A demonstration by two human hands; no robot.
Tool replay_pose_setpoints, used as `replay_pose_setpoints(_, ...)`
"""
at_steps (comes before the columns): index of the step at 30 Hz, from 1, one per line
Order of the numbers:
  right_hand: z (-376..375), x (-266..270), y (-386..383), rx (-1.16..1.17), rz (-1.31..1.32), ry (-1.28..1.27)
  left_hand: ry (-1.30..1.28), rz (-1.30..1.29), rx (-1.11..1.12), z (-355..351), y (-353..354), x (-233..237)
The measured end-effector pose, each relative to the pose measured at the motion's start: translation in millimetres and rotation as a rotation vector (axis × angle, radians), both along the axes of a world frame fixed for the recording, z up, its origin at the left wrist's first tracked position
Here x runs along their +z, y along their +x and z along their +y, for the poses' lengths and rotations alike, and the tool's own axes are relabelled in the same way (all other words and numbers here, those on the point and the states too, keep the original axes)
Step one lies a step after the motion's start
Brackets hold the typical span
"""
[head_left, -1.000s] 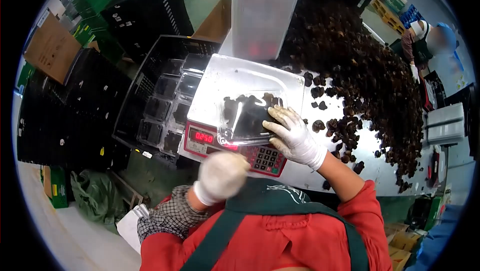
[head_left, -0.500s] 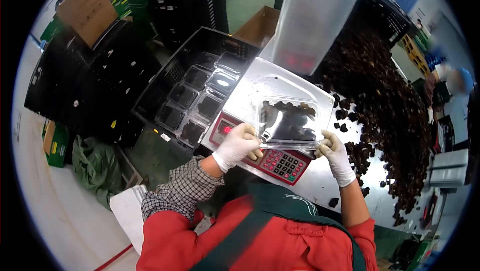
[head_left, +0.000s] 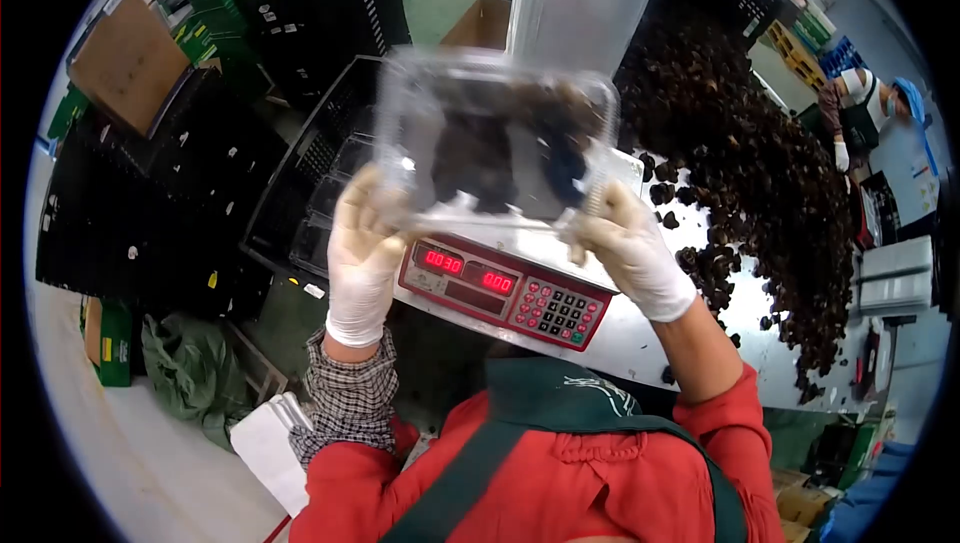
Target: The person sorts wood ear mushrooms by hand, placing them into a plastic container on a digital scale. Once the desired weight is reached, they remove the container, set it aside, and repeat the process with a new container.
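A clear plastic clamshell box (head_left: 500, 158) with dark, ruffled pieces like wood ear mushrooms in it is lifted up close to the camera, blurred by motion. On its left edge my left hand (head_left: 365, 253), in a white glove, is closed. My right hand (head_left: 635, 243), gloved too, grips the lower right corner. Below the box is a red scale (head_left: 505, 288) with a keypad and lit red digits. The box hides much of the scale's metal plate.
A heap of the same dark pieces (head_left: 770, 233) covers the metal table on the right. Behind and left of the scale stands a black crate (head_left: 300, 173) holding clear boxes. A tall pale column (head_left: 585, 13) rises at the back. A co-worker (head_left: 865, 108) is at the far right.
Both hands have raised the box off the scale, up toward the camera. The scale's display, partly covered before, now shows fully. The view has shifted slightly.
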State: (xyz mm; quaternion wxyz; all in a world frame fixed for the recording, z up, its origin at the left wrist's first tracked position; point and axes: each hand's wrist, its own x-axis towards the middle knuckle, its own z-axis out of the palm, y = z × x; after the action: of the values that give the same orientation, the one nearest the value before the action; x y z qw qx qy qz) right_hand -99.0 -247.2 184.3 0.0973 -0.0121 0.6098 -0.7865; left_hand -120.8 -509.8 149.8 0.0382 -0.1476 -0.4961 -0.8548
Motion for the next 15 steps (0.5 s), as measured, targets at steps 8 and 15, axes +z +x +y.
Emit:
replay_pose_setpoints(8,-19.2,1.7,3.4,0.075,0.1,0.418,0.562,-0.309,0.132,-64.2,-62.5,-57.2)
replay_pose_setpoints(15,183.6,-82.0,123.3,-0.663,-0.327,0.626,-0.353,-1.148,0.343,-134.8,-142.1,-264.9)
